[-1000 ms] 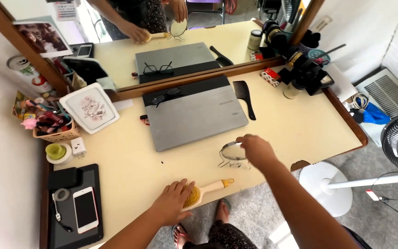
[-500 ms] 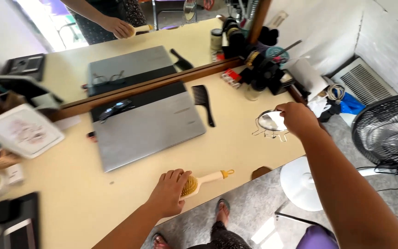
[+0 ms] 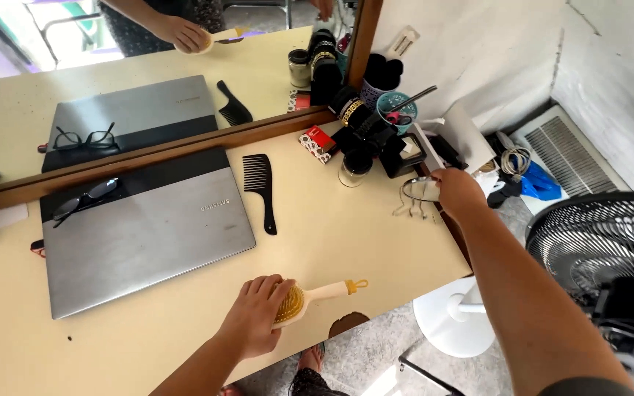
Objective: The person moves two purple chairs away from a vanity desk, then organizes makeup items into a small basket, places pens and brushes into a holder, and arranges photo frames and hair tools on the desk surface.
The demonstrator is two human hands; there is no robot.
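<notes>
1. Wooden hairbrush (image 3: 310, 297) lies at the desk's (image 3: 332, 235) near edge, at six o'clock; the left hand (image 3: 258, 315) covers its bristled head, fingers curled over it.
2. The right hand (image 3: 458, 192), at three o'clock, pinches a small round mirror (image 3: 421, 191) on a wire stand.
3. A black comb (image 3: 260, 183) and grey laptop (image 3: 144, 235) sit toward ten o'clock, with glasses (image 3: 82, 198) on the laptop.

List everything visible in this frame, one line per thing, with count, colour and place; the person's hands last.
hairbrush: 1, cream, table front edge
small mirror: 1, wire stand, table right edge
laptop: 1, silver, closed, table left
glasses: 1, black, on laptop
comb: 1, black, beside laptop
table: 1, cream
wall mirror: 1, wood-framed, behind table
fan: 1, black, floor right
left hand: on hairbrush
right hand: holds small mirror
</notes>
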